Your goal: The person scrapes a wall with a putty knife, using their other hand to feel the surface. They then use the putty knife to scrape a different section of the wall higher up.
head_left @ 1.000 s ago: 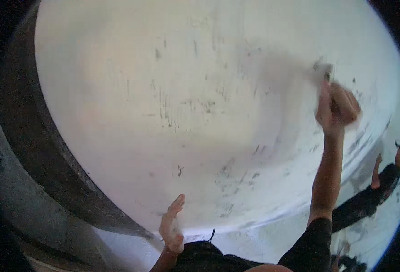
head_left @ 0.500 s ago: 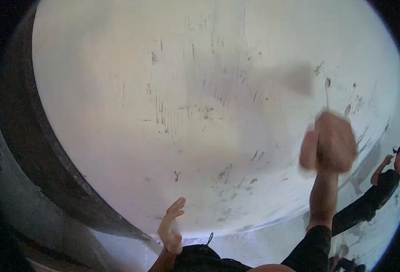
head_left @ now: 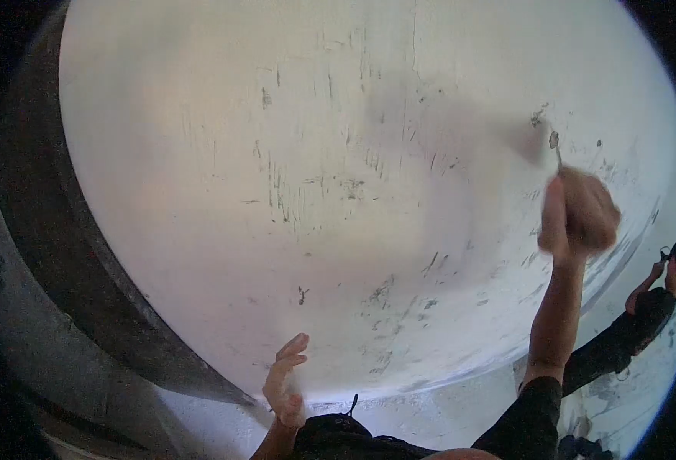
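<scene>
My right hand (head_left: 581,215) is raised in front of the white wall (head_left: 200,253), its fingers curled tight with the thumb alongside; whatever it holds is hidden in the fist. Just above its knuckles, a small dark oval mark (head_left: 554,139) on the wall has a thin line running down toward the hand. A soft shadow falls on the wall to the left of this spot. Low in the view, my left hand (head_left: 284,383) hovers in front of the wall's lower part, fingers loosely bent and apart, holding nothing.
Scuffs, scratches and dark chips (head_left: 353,189) dot the wall. A dark, curved-looking band (head_left: 85,253) borders it on the left. At the far right another person (head_left: 621,330) in dark clothes works with both hands raised by a dark object. Pale floor (head_left: 445,414) shows below.
My right hand has moved up and slightly right, closer to the oval mark. My left hand has barely shifted. The other person's hands have moved a little.
</scene>
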The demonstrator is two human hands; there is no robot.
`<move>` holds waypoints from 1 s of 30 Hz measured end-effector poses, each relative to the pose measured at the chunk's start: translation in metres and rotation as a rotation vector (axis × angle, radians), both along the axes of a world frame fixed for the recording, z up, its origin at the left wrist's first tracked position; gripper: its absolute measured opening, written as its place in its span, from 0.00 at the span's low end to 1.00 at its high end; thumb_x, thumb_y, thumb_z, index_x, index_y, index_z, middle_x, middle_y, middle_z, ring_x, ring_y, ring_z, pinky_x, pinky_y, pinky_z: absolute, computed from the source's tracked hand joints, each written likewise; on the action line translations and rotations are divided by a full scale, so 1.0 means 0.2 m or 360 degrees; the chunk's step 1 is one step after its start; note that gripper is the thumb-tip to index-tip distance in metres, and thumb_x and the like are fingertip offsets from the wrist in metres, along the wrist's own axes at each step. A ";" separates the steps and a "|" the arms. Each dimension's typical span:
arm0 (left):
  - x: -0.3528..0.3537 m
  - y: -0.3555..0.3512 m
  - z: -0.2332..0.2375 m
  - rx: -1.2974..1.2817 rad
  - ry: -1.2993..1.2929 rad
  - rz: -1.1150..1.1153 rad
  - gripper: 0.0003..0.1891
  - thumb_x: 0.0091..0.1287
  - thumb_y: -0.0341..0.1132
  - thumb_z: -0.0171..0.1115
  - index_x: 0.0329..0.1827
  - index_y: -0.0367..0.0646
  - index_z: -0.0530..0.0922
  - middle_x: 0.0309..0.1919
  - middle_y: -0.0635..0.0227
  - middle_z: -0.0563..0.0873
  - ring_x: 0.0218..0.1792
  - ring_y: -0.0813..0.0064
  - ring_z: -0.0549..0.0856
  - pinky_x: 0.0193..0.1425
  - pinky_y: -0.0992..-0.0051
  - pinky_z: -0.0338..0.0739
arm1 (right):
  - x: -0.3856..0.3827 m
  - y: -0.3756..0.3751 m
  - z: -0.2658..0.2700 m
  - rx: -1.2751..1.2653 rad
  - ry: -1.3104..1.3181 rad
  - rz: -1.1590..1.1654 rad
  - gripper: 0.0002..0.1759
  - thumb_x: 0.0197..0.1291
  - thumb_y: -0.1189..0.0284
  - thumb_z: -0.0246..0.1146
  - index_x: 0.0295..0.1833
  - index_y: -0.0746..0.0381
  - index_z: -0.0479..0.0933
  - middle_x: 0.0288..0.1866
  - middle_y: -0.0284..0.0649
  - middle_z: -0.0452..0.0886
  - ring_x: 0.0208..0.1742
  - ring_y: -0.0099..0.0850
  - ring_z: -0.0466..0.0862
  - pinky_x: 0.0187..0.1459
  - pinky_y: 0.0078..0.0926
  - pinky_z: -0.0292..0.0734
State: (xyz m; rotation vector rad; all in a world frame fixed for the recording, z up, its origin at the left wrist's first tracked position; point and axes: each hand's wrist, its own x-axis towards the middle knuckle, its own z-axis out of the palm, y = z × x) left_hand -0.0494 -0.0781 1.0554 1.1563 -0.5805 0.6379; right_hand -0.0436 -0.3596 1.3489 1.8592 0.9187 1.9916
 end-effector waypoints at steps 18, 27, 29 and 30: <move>-0.04 0.02 -0.03 0.0019 0.0089 -0.0019 0.31 0.63 0.59 0.49 0.50 0.35 0.72 0.55 0.41 0.72 0.60 0.47 0.70 0.60 0.51 0.65 | -0.02 -0.11 -0.04 0.0193 -0.0312 -0.0408 0.19 0.47 0.81 0.59 0.12 0.59 0.59 0.10 0.31 0.58 0.10 0.21 0.58 0.13 0.20 0.54; -0.04 -0.14 0.05 0.0390 -0.0003 -0.0349 0.40 0.58 0.53 0.58 0.66 0.33 0.58 0.67 0.40 0.56 0.70 0.48 0.53 0.69 0.51 0.45 | -0.06 -0.16 -0.13 0.0293 -0.0058 -0.0003 0.16 0.52 0.78 0.59 0.13 0.61 0.67 0.11 0.34 0.67 0.13 0.24 0.69 0.18 0.21 0.66; -0.05 -0.15 0.05 0.0402 -0.0003 -0.0357 0.42 0.58 0.54 0.57 0.68 0.34 0.55 0.68 0.41 0.54 0.70 0.48 0.51 0.69 0.50 0.45 | 0.01 -0.29 -0.14 0.0386 -0.0039 -0.0139 0.14 0.49 0.79 0.59 0.14 0.61 0.67 0.12 0.36 0.68 0.14 0.28 0.72 0.20 0.25 0.70; -0.04 -0.14 0.06 0.0466 -0.0063 -0.0299 0.44 0.59 0.58 0.55 0.70 0.37 0.50 0.69 0.41 0.51 0.71 0.47 0.49 0.69 0.50 0.45 | -0.02 -0.23 -0.10 0.0311 0.0006 0.0070 0.14 0.51 0.80 0.57 0.14 0.62 0.68 0.11 0.36 0.68 0.13 0.28 0.70 0.20 0.25 0.72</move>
